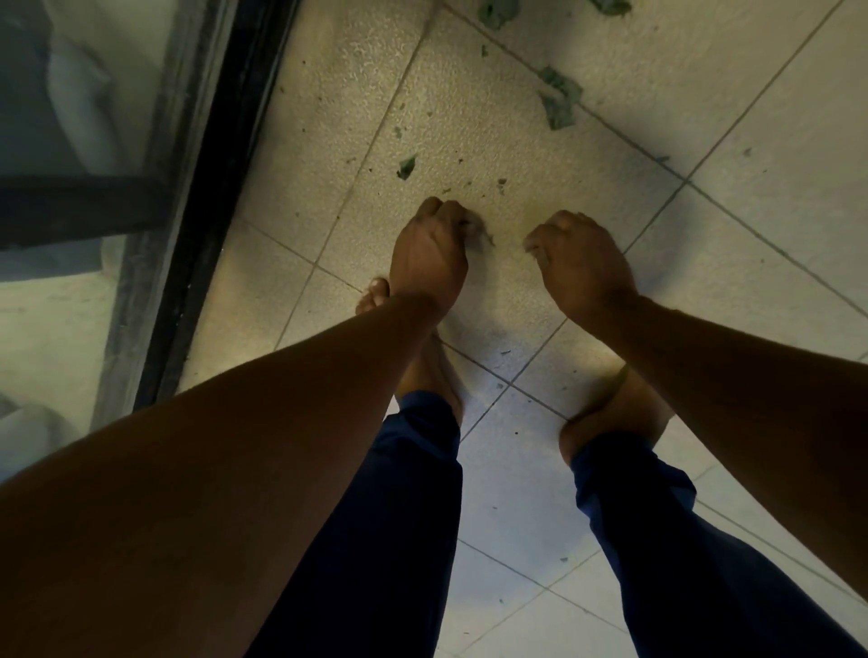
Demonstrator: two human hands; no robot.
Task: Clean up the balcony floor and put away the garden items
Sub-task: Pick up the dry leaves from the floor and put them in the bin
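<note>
Left hand fingers pinching ragged green scraps, right hand curled, speckled tiles

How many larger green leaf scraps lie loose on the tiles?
5: two at the top edge, two along the grout line, one ahead of the left hand. Specks uncounted.

Speckled pale tile floor, grey-green leaf scraps, navy trousers.
</note>
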